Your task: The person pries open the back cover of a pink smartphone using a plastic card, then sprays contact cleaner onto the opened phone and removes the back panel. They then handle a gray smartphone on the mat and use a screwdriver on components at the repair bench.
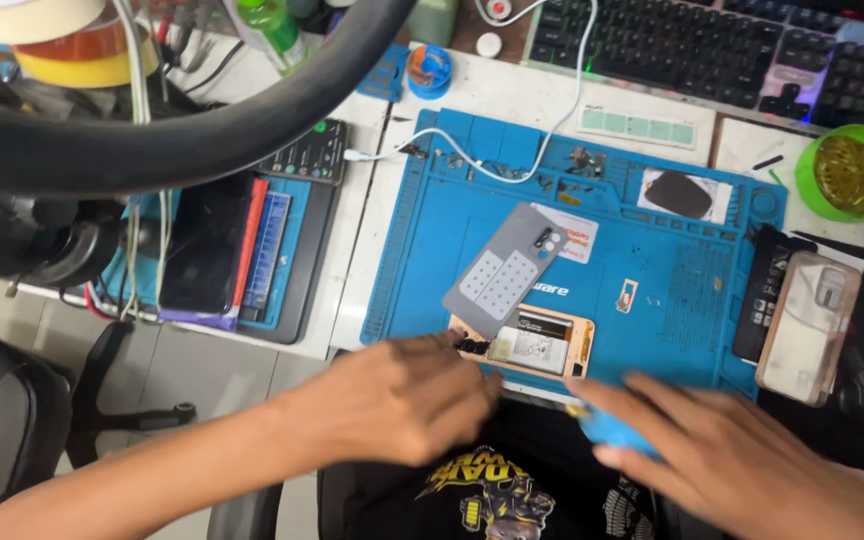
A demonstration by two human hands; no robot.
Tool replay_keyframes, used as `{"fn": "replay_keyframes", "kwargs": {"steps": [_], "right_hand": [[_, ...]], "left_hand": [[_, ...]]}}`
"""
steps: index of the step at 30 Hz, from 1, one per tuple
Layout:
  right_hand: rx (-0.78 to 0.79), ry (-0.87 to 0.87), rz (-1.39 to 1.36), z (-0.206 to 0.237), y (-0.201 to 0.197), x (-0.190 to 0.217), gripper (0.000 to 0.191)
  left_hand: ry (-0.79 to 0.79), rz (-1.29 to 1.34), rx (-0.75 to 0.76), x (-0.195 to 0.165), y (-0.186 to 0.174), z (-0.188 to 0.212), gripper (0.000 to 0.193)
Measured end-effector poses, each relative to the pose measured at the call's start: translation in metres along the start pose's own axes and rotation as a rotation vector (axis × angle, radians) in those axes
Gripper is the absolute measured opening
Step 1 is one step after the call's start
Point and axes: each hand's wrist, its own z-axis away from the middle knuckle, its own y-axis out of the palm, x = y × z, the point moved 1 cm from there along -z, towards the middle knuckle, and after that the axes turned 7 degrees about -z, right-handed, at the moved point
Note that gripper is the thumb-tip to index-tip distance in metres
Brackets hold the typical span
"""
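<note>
Opened phone on blue repair mat, both hands at its near edge.

Left hand (392,400): loosely curled, palm down, fingertips touching the near left corner of the opened phone (530,345); it grips nothing that can be seen. Right hand (727,455): blurred, fingers spread forward over a small blue object (607,432); whether it grips that object cannot be told. The opened phone lies flat just beyond both hands, between them, on the blue mat (672,300). Grey back cover (505,270): tilted, resting just beyond the phone and overlapping its far left corner. Beyond the right hand, off the mat: a phone in a clear case (810,325). Well beyond the right hand: green round tub (852,172), keyboard (692,45). Beyond the left hand: white cable (472,160) across the mat's far edge; dark phone (202,245) on a stack to the left.
</note>
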Motion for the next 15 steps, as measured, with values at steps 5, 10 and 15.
{"fn": "replay_keyframes", "kwargs": {"steps": [5,10,15], "right_hand": [[-0.178,-0.302,-0.161,-0.086,-0.052,0.039,0.057],[-0.118,-0.37,-0.05,-0.155,-0.083,0.074,0.057],[-0.116,-0.458,0.009,-0.211,-0.1,0.088,0.054]], "left_hand": [[-0.283,-0.039,0.068,0.016,-0.004,0.045,0.018],[-0.584,-0.014,0.037,0.036,0.0,0.087,0.016],[-0.835,-0.034,-0.049,0.039,0.02,0.111,0.014]]}}
